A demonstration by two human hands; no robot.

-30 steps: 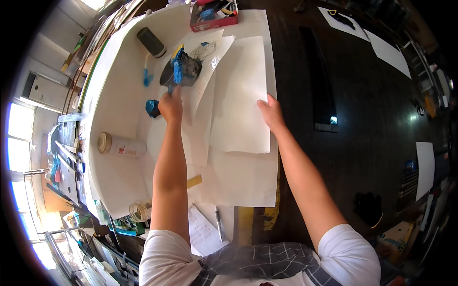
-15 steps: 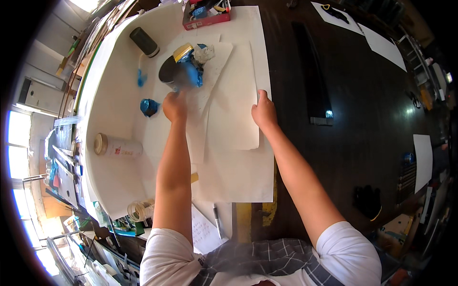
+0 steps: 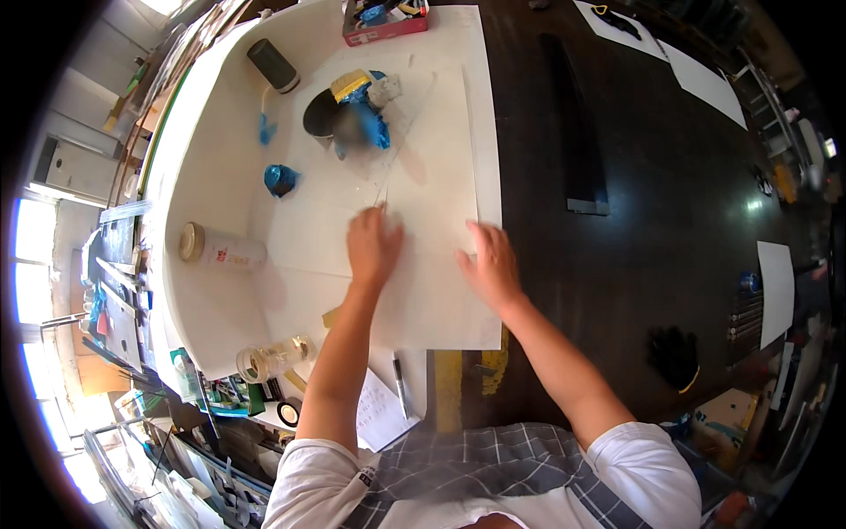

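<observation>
A loose white paper sheet (image 3: 432, 167) lies on a larger white sheet covering the left part of the table. My left hand (image 3: 374, 249) is over the lower part of the paper, fingers loosely bent and slightly apart, holding nothing I can see. To its right, my right hand (image 3: 492, 264) is at the paper's right edge, thumb and fingers spread. Beyond my left hand stands a dark round bowl (image 3: 321, 115), with a yellow-topped block (image 3: 351, 85) and crumpled blue wrapping (image 3: 381, 134) beside it. A blue-wrapped lump (image 3: 280, 180) sits left of my left hand.
On the left are a dark cylinder (image 3: 273, 65), a lidded pale bottle (image 3: 220, 247) and a clear jar (image 3: 271, 359). A red box (image 3: 384, 33) of small items stands at the far edge. Near me lies a pen (image 3: 400, 386); a black glove (image 3: 674, 357) is on the dark tabletop.
My left hand has come back from beside the bowl, toward me and to the right, onto the paper. My right hand has moved nearer along the paper's edge, its fingers spreading.
</observation>
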